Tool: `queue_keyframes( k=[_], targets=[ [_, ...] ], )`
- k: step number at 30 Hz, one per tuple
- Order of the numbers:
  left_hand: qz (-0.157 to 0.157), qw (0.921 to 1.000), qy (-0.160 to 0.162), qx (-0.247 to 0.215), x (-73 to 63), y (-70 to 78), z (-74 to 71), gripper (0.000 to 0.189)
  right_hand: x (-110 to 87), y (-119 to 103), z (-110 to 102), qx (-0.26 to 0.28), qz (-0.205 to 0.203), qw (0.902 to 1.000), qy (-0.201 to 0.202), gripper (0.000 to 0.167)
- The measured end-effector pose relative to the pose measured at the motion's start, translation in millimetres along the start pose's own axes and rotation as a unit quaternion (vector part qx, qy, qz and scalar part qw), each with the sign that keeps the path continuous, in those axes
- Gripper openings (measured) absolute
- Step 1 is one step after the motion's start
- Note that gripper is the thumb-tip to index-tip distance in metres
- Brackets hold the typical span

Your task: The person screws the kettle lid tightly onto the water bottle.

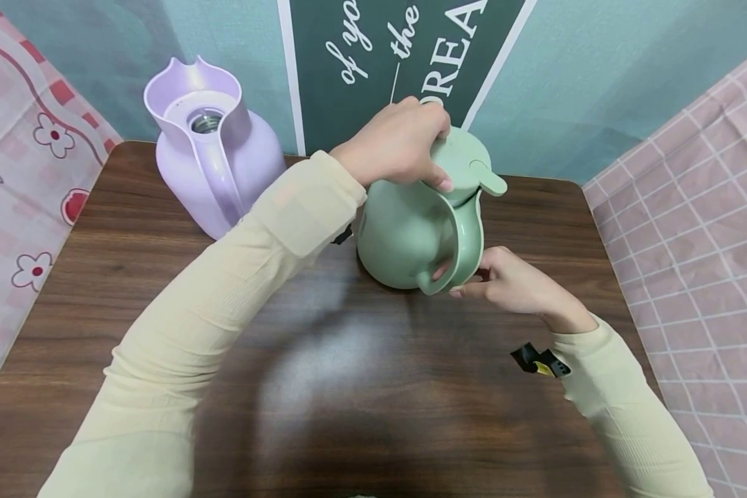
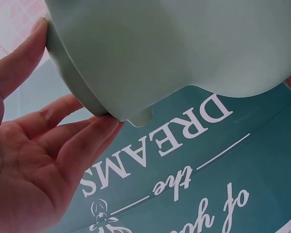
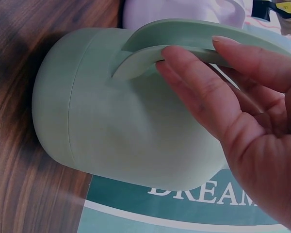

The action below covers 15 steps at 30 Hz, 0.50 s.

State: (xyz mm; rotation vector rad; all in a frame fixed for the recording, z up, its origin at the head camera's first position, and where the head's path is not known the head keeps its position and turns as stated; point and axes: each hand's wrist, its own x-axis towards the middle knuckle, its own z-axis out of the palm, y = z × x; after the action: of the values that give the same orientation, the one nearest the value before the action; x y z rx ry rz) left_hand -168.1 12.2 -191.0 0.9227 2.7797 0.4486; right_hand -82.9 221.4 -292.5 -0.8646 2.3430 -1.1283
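A light green thermos jug (image 1: 395, 238) stands on the wooden table, its handle (image 1: 467, 238) turned towards me. My left hand (image 1: 398, 142) grips the round lid (image 1: 463, 155) at its rim, thumb on the near side. The left wrist view shows those fingertips pressed to the edge of the lid (image 2: 70, 73), with the thumb opposite. Low on the handle, my right hand (image 1: 513, 280) holds it from the right. In the right wrist view its fingers (image 3: 194, 80) lie against the handle (image 3: 140, 63), with the thumb on the other side.
A lilac thermos jug (image 1: 258, 152) without a lid stands at the back left, its mouth showing. Behind the table (image 1: 348, 415) hangs a blue-green cloth (image 1: 548, 104) with a dark lettered panel (image 1: 373, 90). Patterned pink cloths border the left and right sides.
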Motion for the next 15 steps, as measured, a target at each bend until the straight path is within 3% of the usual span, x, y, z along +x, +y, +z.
queue_keyframes(
  k=[7, 15],
  targets=[
    [-0.006, 0.9999, -0.010, 0.001, -0.8, 0.8, -0.7, 0.054, -0.8, -0.2, -0.4, -0.004, 0.004, 1.0000, 0.000, 0.023],
    [-0.027, 0.9986, 0.001, -0.044, -2.9, 2.2, 2.5, 0.041, -0.8, 0.7, -0.2, -0.002, 0.002, 1.0000, 0.002, 0.022]
  ],
)
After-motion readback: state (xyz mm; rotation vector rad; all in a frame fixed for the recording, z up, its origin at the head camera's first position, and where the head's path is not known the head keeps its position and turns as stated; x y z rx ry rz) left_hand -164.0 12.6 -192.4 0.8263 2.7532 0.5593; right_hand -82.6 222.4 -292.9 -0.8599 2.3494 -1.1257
